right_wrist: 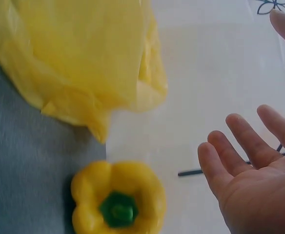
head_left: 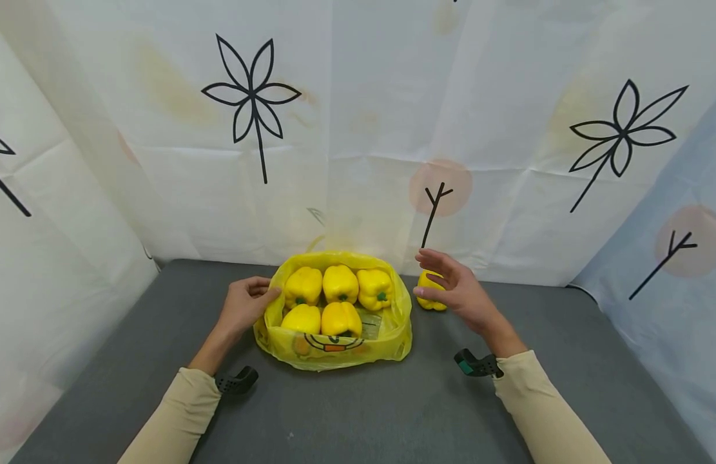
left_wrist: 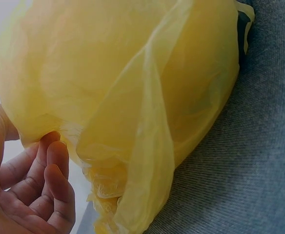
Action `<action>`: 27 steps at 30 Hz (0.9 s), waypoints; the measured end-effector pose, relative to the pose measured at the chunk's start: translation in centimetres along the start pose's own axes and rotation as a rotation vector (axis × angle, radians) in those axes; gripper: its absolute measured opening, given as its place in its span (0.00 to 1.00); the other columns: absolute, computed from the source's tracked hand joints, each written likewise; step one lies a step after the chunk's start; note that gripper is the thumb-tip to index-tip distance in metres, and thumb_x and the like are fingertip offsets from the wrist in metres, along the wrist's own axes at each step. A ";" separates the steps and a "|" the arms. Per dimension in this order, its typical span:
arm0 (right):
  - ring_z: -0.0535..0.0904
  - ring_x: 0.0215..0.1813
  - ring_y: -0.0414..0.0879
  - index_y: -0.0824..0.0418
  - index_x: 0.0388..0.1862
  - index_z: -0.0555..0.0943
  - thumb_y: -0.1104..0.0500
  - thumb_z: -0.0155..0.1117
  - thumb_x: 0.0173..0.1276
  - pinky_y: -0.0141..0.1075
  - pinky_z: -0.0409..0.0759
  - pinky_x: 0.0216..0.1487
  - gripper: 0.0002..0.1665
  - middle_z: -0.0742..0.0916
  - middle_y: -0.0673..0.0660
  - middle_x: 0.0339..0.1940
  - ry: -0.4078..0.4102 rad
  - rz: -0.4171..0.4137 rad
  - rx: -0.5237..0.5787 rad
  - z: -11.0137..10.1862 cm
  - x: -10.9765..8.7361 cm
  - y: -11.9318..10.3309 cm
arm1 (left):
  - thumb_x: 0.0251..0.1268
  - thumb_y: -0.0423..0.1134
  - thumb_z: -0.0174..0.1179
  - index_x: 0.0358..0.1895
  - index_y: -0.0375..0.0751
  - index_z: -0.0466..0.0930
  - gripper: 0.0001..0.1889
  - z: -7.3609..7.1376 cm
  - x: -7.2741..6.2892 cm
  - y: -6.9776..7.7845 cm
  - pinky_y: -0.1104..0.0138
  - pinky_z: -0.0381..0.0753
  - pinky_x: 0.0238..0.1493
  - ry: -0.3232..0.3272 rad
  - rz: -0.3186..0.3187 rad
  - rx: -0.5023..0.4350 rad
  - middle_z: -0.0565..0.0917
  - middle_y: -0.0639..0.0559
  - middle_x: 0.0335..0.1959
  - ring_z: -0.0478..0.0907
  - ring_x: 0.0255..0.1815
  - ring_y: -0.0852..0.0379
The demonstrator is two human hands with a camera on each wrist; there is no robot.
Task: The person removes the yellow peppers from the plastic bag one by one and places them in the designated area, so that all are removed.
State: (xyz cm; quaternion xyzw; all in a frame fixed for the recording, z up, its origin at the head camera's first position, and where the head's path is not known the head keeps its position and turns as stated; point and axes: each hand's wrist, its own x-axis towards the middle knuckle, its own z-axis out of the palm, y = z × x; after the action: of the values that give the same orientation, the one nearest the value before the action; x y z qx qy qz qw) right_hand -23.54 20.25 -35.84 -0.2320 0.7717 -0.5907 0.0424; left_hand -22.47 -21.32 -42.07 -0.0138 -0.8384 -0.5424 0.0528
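A yellow plastic bag [head_left: 363, 353] stands with its mouth wide, and several yellow bell peppers [head_left: 340, 283] lie inside it. My left hand [head_left: 247, 303] pinches the bag's left rim between thumb and fingers; the left wrist view shows the fingertips [left_wrist: 57, 150] against the thin plastic. Right of the bag, one more yellow bell pepper [head_left: 431, 305] rests on the table, its green stem [right_wrist: 122, 212] showing in the right wrist view. My right hand [head_left: 459, 293] hovers by that pepper, fingers spread and apart from it, partly covering it in the head view.
The dark grey table [head_left: 358, 412] ends at a white curtain [head_left: 358, 129] with flower drawings, close behind the bag. More curtain hangs along the left and right sides. Each wrist wears a black band [head_left: 237, 380].
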 end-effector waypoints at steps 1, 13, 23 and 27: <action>0.61 0.77 0.58 0.61 0.79 0.62 0.65 0.70 0.69 0.56 0.57 0.76 0.43 0.68 0.63 0.77 -0.008 -0.002 0.009 0.3 0.0 -0.1 | 0.75 0.40 0.61 0.59 0.25 0.79 0.20 0.0 0.0 0.0 0.70 0.84 0.40 0.000 0.001 -0.002 0.84 0.36 0.47 0.84 0.44 0.50; 0.63 0.75 0.65 0.60 0.78 0.64 0.65 0.71 0.68 0.60 0.58 0.74 0.43 0.68 0.68 0.75 -0.098 -0.044 0.092 3.6 0.8 -0.4 | 0.75 0.40 0.61 0.60 0.26 0.79 0.20 0.0 0.0 0.0 0.70 0.83 0.40 0.001 0.000 0.001 0.84 0.36 0.47 0.84 0.45 0.48; 0.63 0.75 0.68 0.62 0.77 0.65 0.63 0.73 0.68 0.60 0.60 0.73 0.42 0.70 0.69 0.73 -0.167 -0.087 0.145 6.0 1.7 -0.2 | 0.75 0.40 0.62 0.59 0.26 0.79 0.20 0.1 0.0 -0.1 0.70 0.83 0.39 0.001 0.012 0.003 0.85 0.37 0.45 0.83 0.43 0.51; 0.65 0.74 0.66 0.59 0.77 0.67 0.62 0.73 0.68 0.61 0.62 0.72 0.41 0.70 0.70 0.73 -0.183 -0.085 0.118 6.9 1.9 -0.1 | 0.75 0.40 0.62 0.59 0.26 0.79 0.20 0.0 0.0 -0.1 0.70 0.83 0.39 0.001 0.013 0.001 0.85 0.37 0.45 0.83 0.43 0.51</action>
State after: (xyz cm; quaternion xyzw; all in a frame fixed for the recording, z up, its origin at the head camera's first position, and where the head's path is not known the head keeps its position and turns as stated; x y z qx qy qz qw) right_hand -22.81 13.27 -37.39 -0.3146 0.7179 -0.6127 0.1011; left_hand -22.53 -21.33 -42.15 -0.0187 -0.8384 -0.5418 0.0567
